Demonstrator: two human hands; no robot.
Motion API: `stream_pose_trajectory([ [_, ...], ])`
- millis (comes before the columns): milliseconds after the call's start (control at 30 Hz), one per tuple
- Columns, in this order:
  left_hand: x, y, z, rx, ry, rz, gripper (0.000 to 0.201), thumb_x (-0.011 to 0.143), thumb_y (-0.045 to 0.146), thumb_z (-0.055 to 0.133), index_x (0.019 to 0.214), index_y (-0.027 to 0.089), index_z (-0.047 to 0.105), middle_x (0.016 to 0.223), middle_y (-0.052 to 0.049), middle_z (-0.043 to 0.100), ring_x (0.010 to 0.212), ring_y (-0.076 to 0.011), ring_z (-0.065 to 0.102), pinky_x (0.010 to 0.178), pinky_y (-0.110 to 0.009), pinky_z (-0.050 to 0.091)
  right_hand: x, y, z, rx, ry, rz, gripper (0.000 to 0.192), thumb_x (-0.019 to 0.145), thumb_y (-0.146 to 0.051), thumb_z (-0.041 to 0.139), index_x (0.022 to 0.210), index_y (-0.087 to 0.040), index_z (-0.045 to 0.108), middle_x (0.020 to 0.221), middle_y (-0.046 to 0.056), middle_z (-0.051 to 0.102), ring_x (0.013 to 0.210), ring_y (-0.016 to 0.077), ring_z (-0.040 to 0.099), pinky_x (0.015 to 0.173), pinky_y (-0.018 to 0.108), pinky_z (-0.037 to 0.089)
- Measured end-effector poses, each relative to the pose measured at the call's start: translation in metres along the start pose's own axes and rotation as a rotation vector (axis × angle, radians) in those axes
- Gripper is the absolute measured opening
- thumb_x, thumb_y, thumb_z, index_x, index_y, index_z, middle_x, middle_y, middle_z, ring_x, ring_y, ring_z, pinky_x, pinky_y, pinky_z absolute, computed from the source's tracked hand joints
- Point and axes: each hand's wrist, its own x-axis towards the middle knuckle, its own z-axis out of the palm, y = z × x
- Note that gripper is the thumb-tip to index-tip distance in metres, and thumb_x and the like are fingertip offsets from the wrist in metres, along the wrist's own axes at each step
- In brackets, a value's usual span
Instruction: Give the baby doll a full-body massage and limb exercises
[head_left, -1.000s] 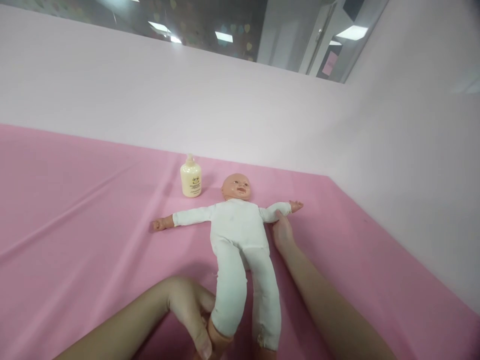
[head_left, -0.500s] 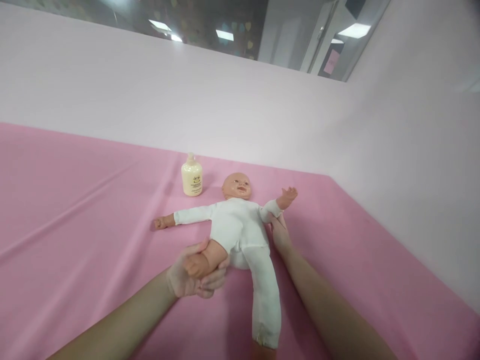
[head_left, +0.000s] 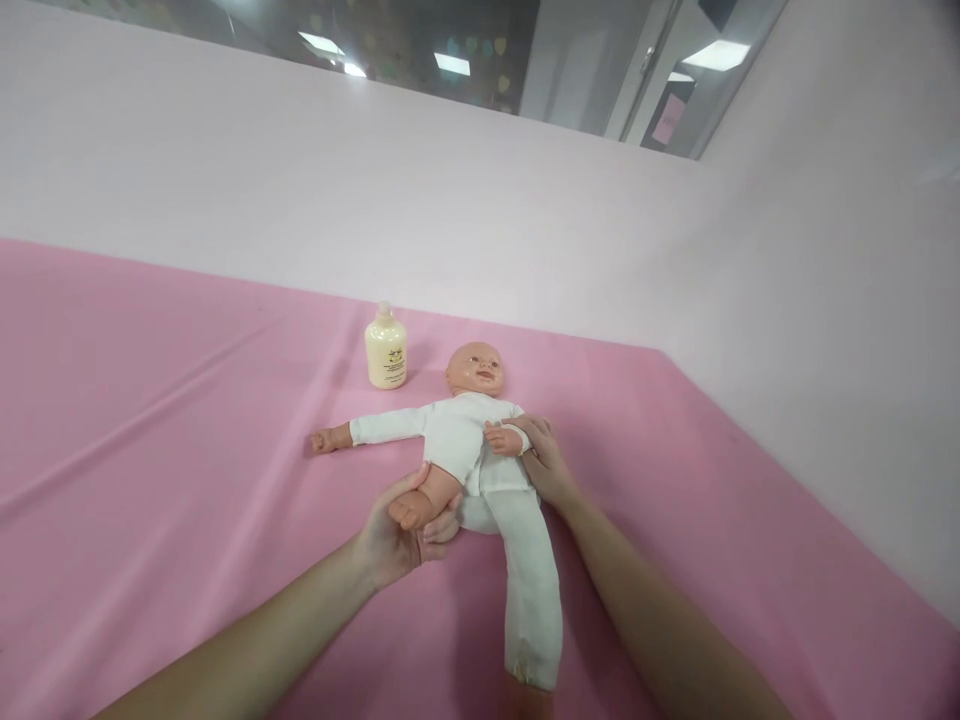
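A baby doll (head_left: 454,435) with a white cloth body lies on its back on the pink sheet, head toward the wall. My left hand (head_left: 397,535) is wrapped round one bent leg of the doll near its bare foot, which points toward me. My right hand (head_left: 546,455) is closed on the doll's arm by the wrist and has it folded across the chest. The doll's other arm stretches out to the left, and its other leg lies straight toward me. Some fingers of both hands are hidden behind the doll's limbs.
A cream pump bottle (head_left: 386,355) stands on the pink sheet (head_left: 187,420), left of the doll's head. Behind the sheet rises a white wall (head_left: 337,190) with a window (head_left: 420,50) above it. Another white wall borders the right side.
My right hand has brought the doll's arm from stretched out at the right to folded over its chest. My left hand, still on the leg, has shifted slightly up and right.
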Motion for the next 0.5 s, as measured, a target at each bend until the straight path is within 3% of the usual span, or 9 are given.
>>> stream_pose_trajectory([
  [133, 0.0006, -0.0003, 0.0012, 0.027, 0.035, -0.009, 0.055, 0.086, 0.062, 0.046, 0.079, 0.01, 0.06, 0.049, 0.003, 0.034, 0.049, -0.0095, 0.024, 0.047, -0.021, 0.023, 0.0001, 0.0009, -0.0002, -0.032, -0.026, -0.003, 0.043, 0.083, -0.016, 0.047, 0.117, -0.031, 0.067, 0.116, 0.004, 0.061, 0.116, 0.026, 0.047, 0.105, 0.045, 0.036],
  [300, 0.0003, 0.0004, 0.0018, 0.041, -0.013, -0.004, 0.054, 0.085, 0.063, 0.047, 0.079, 0.011, 0.06, 0.049, 0.003, 0.036, 0.049, -0.0096, 0.025, 0.048, -0.022, 0.026, 0.0, 0.0019, -0.0002, -0.02, -0.019, 0.005, 0.045, 0.081, -0.013, 0.047, 0.117, -0.03, 0.067, 0.116, 0.004, 0.062, 0.116, 0.025, 0.048, 0.106, 0.044, 0.036],
  [400, -0.003, 0.0017, 0.0012, 0.034, -0.116, -0.047, 0.055, 0.085, 0.064, 0.048, 0.082, 0.011, 0.06, 0.051, 0.002, 0.039, 0.05, -0.0095, 0.029, 0.049, -0.022, 0.031, -0.0004, 0.0011, 0.0022, 0.073, 0.032, 0.052, 0.036, 0.083, -0.018, 0.053, 0.113, -0.029, 0.069, 0.116, 0.004, 0.064, 0.116, 0.0243, 0.049, 0.108, 0.044, 0.034],
  [500, -0.0081, 0.0024, -0.0007, 0.088, -0.285, -0.097, 0.056, 0.085, 0.065, 0.047, 0.087, 0.011, 0.061, 0.054, 0.0, 0.046, 0.052, -0.0113, 0.037, 0.051, -0.024, 0.039, -0.0009, 0.0034, 0.0063, 0.323, 0.161, 0.206, 0.029, 0.081, -0.029, 0.064, 0.11, -0.027, 0.069, 0.117, 0.002, 0.067, 0.115, 0.023, 0.054, 0.109, 0.043, 0.035],
])
